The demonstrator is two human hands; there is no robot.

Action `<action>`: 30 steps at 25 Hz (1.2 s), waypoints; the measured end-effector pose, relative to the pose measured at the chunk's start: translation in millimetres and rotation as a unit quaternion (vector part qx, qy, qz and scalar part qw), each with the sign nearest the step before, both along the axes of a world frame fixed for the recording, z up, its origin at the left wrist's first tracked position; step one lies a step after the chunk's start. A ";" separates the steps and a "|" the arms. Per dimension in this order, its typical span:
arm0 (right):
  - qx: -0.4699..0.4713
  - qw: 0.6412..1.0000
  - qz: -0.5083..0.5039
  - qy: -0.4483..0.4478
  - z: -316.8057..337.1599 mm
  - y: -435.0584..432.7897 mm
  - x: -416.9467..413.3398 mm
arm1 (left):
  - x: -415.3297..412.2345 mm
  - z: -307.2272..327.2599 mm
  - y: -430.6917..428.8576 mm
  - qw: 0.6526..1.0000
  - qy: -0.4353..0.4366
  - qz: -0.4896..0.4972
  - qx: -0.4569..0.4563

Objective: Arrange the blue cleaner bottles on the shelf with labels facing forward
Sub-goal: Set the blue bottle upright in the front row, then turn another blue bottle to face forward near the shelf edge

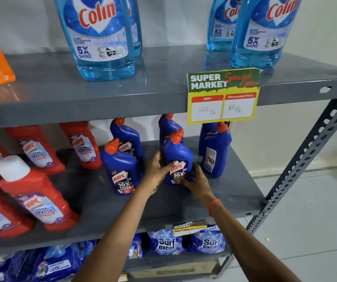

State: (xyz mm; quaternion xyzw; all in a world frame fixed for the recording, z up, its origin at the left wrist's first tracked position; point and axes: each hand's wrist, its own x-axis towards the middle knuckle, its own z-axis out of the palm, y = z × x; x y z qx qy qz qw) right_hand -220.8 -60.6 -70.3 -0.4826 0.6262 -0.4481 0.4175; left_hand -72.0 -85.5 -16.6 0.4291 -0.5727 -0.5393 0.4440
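Several blue Harpic bottles with orange caps stand on the grey middle shelf [234, 200]. My left hand [158, 165] and my right hand [197, 180] both grip the middle front bottle [178, 153], upright, its label facing me. To its left stands another bottle [120, 169] with its label forward. A bottle [216, 151] on the right shows its back label. Two more bottles [127, 139] [168, 125] stand behind, and one is partly hidden behind the price tag.
Red Harpic bathroom cleaner bottles [37, 200] fill the shelf's left. Light-blue Colin bottles [100, 37] stand on the upper shelf, with a yellow price tag [222, 98] on its edge. Surf Excel packs [165, 243] lie below. A perforated grey upright [306, 155] bounds the right.
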 end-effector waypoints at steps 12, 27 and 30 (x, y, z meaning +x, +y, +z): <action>-0.152 0.974 -0.146 0.087 14.5 16.6 -88.5 | -140.2 16.2 35.7 0.924 -0.207 0.194 -0.257; -0.121 0.989 -0.065 -0.060 -7.5 16.0 -110.5 | -147.7 -15.5 -28.6 0.989 0.140 0.024 0.036; -0.120 0.990 -0.033 -0.071 -6.2 16.1 -116.5 | -149.5 -3.8 -26.3 0.983 0.166 0.031 0.073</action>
